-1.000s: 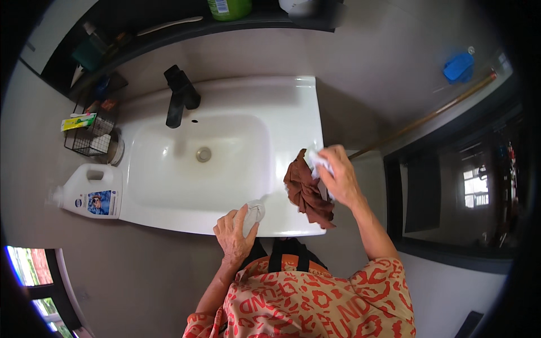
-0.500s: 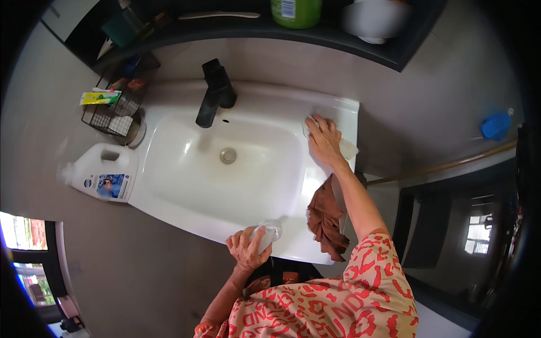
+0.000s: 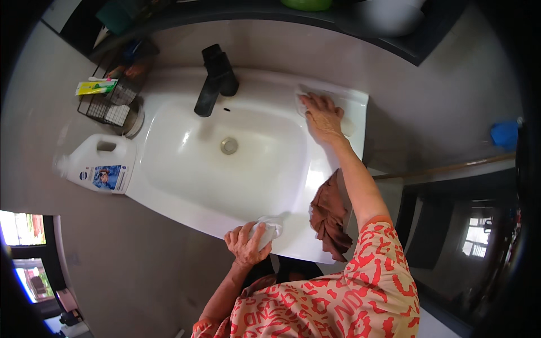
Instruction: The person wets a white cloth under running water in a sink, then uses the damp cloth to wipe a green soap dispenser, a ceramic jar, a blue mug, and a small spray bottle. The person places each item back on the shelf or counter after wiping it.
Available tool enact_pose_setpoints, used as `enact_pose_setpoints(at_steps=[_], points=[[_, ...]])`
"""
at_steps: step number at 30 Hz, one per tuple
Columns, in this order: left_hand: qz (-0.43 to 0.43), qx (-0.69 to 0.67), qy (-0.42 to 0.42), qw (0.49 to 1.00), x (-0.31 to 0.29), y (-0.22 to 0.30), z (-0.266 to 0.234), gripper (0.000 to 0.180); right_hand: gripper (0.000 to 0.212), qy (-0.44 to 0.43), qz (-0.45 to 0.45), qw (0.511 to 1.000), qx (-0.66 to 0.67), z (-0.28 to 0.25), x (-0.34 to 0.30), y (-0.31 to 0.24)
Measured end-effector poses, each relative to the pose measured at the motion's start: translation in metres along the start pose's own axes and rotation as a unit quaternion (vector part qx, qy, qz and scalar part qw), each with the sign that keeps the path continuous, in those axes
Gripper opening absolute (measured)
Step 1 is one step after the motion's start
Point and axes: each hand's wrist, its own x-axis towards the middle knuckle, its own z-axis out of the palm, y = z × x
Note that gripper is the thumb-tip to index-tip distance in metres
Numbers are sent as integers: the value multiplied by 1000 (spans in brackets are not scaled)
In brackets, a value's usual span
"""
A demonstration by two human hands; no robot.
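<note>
At the front edge of the white washbasin (image 3: 169,194), my left hand (image 3: 247,243) is closed around a bunched white cloth (image 3: 270,231). My right hand (image 3: 324,117) reaches to the back right corner of the rim and presses down on a thin white cloth (image 3: 301,101), which the fingers partly hide. Beside that wrist lies a small off-white piece (image 3: 348,128) too covered to name. A crumpled brown cloth (image 3: 329,217) drapes over the right front rim, below my right forearm. The black tap (image 3: 217,81) stands at the back, its spout over the bowl.
On the left rim side are a white jug with a handle (image 3: 101,166) and a wire basket (image 3: 107,107) holding a yellow-green tube (image 3: 97,87). A dark shelf (image 3: 248,23) runs above the basin, carrying a green container (image 3: 307,4). Something blue (image 3: 503,134) hangs at the right.
My right hand has slid a little toward the back of the rim with its cloth. My left hand stays at the front edge. The view has tilted slightly downward.
</note>
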Motion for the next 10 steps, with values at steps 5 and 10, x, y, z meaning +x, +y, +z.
enact_pose_setpoints(at_steps=[5,10], points=[[-3,1,14,1000,-2,1,2,45,48,46,90,994,-47,-18,-37,53],[2,-13,20,1000,-5,-2,4,48,50,35,221,973,58,-28,-77,93]])
